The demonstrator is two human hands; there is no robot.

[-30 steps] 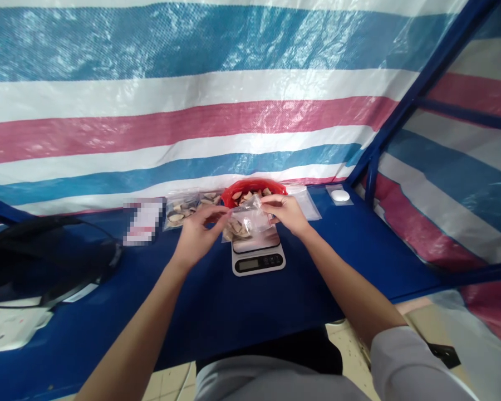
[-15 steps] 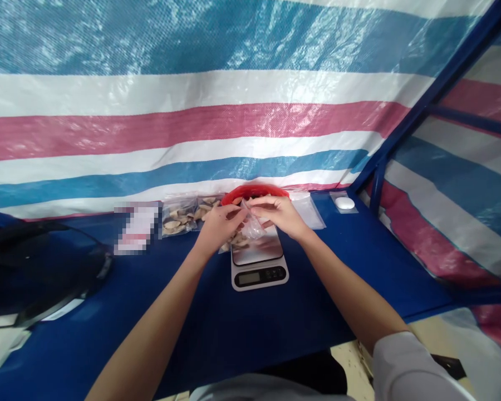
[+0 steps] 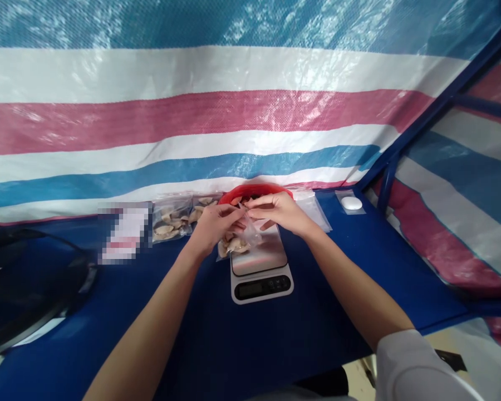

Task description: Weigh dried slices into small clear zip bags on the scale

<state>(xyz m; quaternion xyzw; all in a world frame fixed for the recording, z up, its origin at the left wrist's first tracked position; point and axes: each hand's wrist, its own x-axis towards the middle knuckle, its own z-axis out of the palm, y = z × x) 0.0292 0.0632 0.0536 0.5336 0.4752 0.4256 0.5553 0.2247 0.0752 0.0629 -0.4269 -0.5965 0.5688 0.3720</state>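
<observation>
Over the kitchen scale (image 3: 262,287), my left hand (image 3: 217,225) and my right hand (image 3: 281,213) meet with their fingertips pinched on a clear plastic bag (image 3: 254,235). Pale tan, shell-like pieces (image 3: 236,245) in clear plastic show just below my left fingers, at the scale's left edge. Whether they are inside the held bag or in another one, I cannot tell. Behind my hands sits a red basin (image 3: 254,188), its contents mostly hidden. The scale has a shiny metal plate and a dark display.
Left of my hands lies a filled clear bag (image 3: 169,223) of similar pieces, with another filled bag (image 3: 200,207) beside it. Flat clear bags (image 3: 317,214) lie right of the basin, then a white oval object (image 3: 351,203). A black round-edged object (image 3: 33,284) stands far left. Striped sheeting (image 3: 192,117) closes the back.
The view has shifted slightly. My hands still pinch the bag above the scale, and more of the tan pieces shows beneath my left fingers. The scale's display looks darker.
</observation>
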